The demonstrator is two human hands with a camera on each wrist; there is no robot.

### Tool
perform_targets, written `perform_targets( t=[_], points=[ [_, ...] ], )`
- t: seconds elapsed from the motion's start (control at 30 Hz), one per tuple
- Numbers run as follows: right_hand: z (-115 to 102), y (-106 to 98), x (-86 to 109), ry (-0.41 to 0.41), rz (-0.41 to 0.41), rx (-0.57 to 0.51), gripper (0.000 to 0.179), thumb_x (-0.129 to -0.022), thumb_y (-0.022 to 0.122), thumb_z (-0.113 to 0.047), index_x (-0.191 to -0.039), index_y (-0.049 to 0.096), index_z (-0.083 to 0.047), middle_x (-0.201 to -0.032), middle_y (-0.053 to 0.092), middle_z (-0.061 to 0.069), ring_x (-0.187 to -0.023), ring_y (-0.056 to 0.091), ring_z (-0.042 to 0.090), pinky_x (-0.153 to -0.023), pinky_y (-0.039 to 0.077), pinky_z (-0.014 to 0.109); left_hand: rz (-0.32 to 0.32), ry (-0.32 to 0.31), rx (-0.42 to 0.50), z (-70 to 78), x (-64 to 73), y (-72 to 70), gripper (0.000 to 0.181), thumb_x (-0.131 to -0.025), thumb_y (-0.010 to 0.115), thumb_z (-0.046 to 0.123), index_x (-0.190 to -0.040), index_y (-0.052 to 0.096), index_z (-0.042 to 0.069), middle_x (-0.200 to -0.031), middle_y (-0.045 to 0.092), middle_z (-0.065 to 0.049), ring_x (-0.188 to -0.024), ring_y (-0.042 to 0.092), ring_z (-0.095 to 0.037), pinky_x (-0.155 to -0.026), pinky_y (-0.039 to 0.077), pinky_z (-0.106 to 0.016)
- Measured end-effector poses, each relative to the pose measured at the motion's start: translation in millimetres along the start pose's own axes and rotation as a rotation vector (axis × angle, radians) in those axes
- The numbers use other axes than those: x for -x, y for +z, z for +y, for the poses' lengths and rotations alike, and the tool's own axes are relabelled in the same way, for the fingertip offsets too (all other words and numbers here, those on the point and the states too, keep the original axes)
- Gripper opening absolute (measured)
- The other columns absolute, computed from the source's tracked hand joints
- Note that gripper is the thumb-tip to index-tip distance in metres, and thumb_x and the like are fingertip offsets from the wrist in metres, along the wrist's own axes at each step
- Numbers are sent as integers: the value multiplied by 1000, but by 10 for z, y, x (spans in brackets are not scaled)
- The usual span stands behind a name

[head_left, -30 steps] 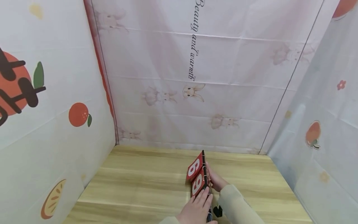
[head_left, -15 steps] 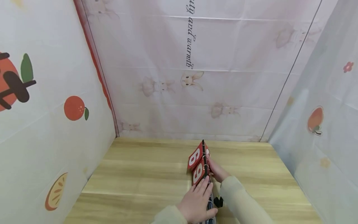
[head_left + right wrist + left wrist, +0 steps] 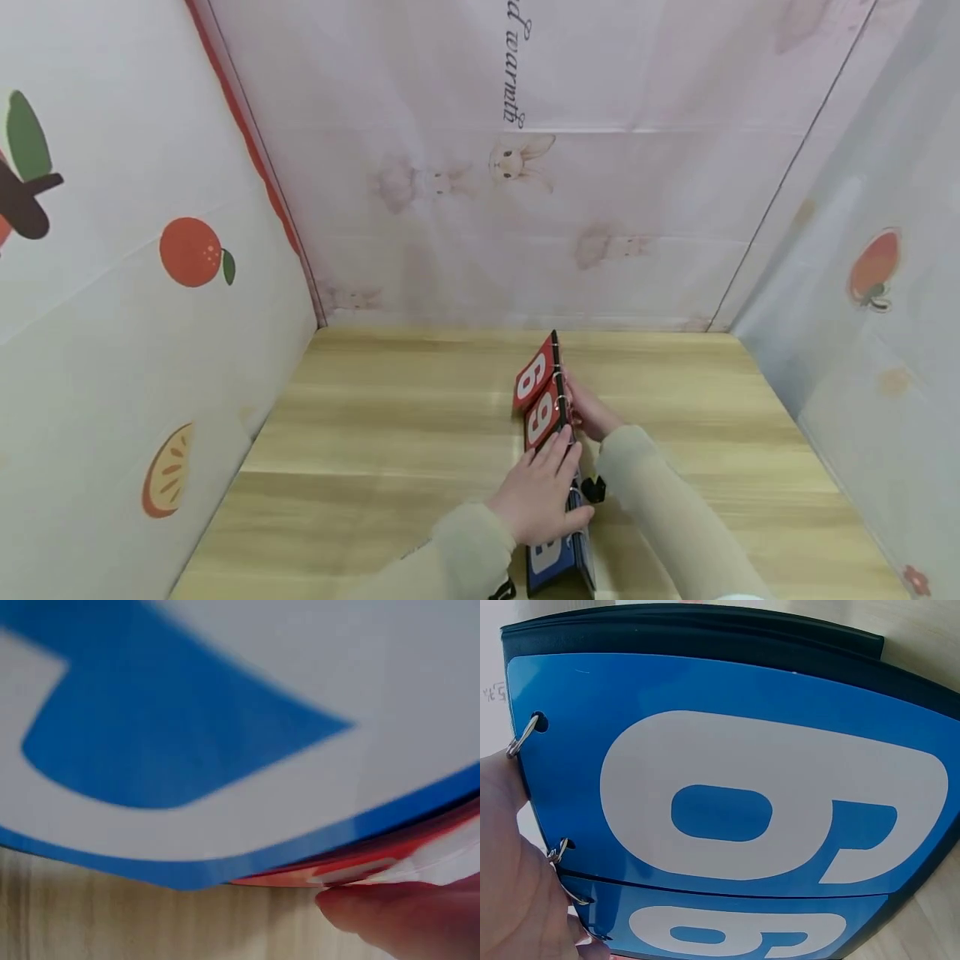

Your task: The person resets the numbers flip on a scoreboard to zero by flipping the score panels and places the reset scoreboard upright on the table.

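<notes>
A flip scoreboard with red and blue number cards stands tent-like on the table, its ringed top edge pointing away from me. On its left face, the far red card [image 3: 532,377] tilts outward beside another red card [image 3: 542,417], and a blue card [image 3: 551,558] shows at the near end. My left hand [image 3: 536,500] rests across the top edge with fingers extended, beside the metal rings [image 3: 526,735]. My right hand [image 3: 592,412] is at the right face, its fingers partly hidden behind the board. In the right wrist view a fingertip [image 3: 337,906] touches the lower edge of the red cards [image 3: 285,878].
The wooden table [image 3: 390,433] extends on both sides of the board. Printed cloth walls [image 3: 420,275] enclose it at the back, left and right. A small black object [image 3: 594,489] shows by the right wrist.
The head view has tilted down, so the board sits higher and its blue near end shows. Both hands keep about the same places on the board.
</notes>
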State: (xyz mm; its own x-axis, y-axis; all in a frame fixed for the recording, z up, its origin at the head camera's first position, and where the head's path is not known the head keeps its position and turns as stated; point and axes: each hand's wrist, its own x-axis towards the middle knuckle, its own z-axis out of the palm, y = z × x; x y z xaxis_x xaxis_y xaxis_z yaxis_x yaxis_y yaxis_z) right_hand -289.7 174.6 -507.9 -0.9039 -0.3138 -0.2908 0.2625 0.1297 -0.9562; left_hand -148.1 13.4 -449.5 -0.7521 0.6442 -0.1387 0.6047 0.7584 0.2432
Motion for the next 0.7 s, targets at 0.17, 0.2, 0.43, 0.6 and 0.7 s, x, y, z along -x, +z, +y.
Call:
perform_targets(
  t=[0.17, 0.2, 0.43, 0.6, 0.7],
  points=[
    [-31, -42, -20, 33, -52, -21, 71, -95, 19, -60, -149, 23, -14, -124, 50, 19, -104, 54, 28, -81, 47, 41, 19, 15, 24, -31, -30, -16, 80, -91, 29, 66, -151, 14, 16, -156, 1, -4, -141, 9, -19, -107, 25, -45],
    [-26, -27, -21, 28, -40, -24, 70, -95, 19, -60, -148, 25, -14, -126, 49, 20, -107, 52, 30, -83, 46, 42, 31, 17, 18, -38, -23, -5, 80, -91, 29, 65, -151, 14, 16, -156, 1, -4, -141, 9, -20, -107, 25, -45],
    [-196, -62, -30, 4, 4, -10, 69, -94, 23, -62, -144, 32, -15, -129, 49, 17, -112, 49, 29, -89, 41, 43, 51, 17, -18, -55, -93, -52, 80, -91, 30, 64, -151, 10, 15, -156, -6, -4, -141, 5, -21, -108, 23, -46],
    [-98, -35, -19, -6, 91, -3, 62, -96, 29, -56, -141, 32, -13, -127, 52, 15, -115, 48, 29, -98, 32, 51, 28, 12, 15, -50, -55, 23, 80, -91, 32, 64, -151, 11, 15, -156, -6, -4, -141, 4, -21, -108, 22, -47],
    [-92, -9, -47, -13, 186, -30, 65, -94, 39, -54, -142, 28, -11, -133, 47, 15, -122, 43, 31, -102, 27, 55, 37, 6, 19, -72, -32, 48, 81, -91, 33, 64, -151, 12, 14, -156, -4, -5, -141, 4, -21, -107, 22, -47]
  ],
)
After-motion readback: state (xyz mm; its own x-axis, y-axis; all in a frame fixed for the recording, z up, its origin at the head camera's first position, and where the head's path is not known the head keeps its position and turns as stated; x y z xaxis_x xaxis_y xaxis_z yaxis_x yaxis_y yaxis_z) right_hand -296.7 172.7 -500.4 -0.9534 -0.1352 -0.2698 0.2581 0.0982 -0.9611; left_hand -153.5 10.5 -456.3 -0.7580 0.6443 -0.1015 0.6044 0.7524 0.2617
